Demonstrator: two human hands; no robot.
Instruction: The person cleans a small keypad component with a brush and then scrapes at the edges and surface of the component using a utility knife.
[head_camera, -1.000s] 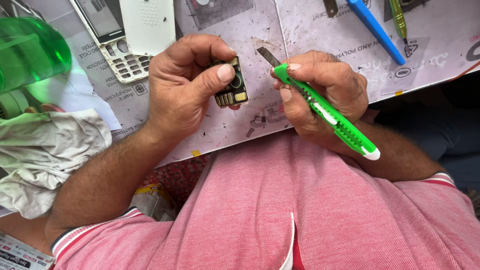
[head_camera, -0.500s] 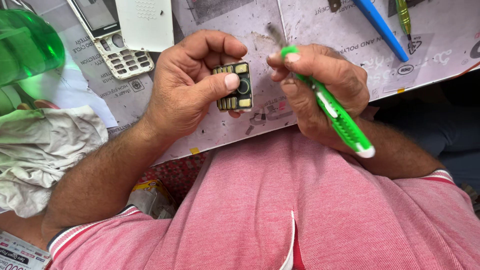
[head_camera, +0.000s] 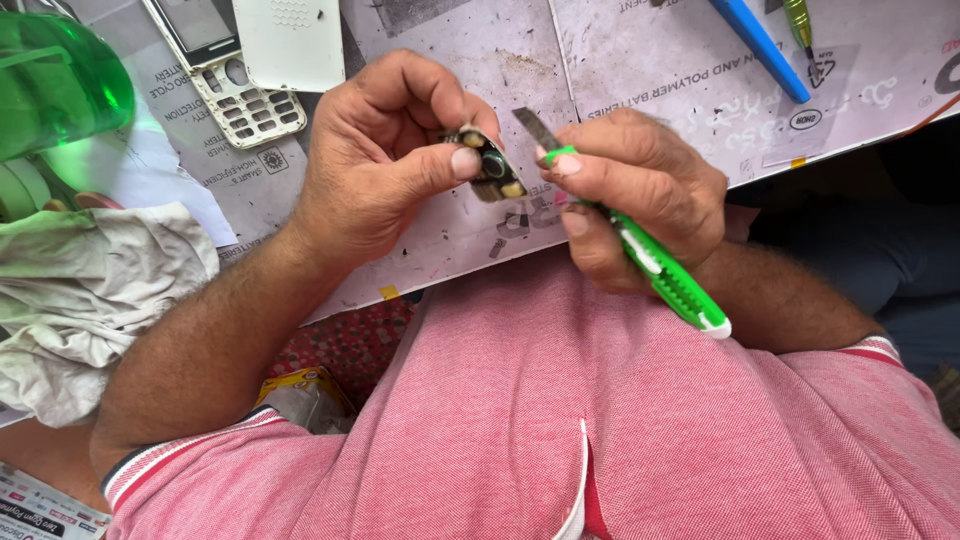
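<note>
Keypad module (head_camera: 487, 165), a small dark piece with pale yellow buttons and a round centre key, sits pinched between the thumb and fingers of the left hand (head_camera: 385, 150), held above the near edge of the worktop (head_camera: 640, 60). A second ago its button face was turned flat toward the camera; now it is tipped on edge toward the blade. The right hand (head_camera: 640, 190) is clamped round a green utility knife (head_camera: 650, 265), and the metal blade tip has closed in until it stands just beside the module's upper corner, where before it was clearly apart. That suggests prying or scraping at the module's edge is about to start. A stripped phone front (head_camera: 225, 70) lies near the far left corner, a crumpled cloth (head_camera: 90, 290) at the left edge
</note>
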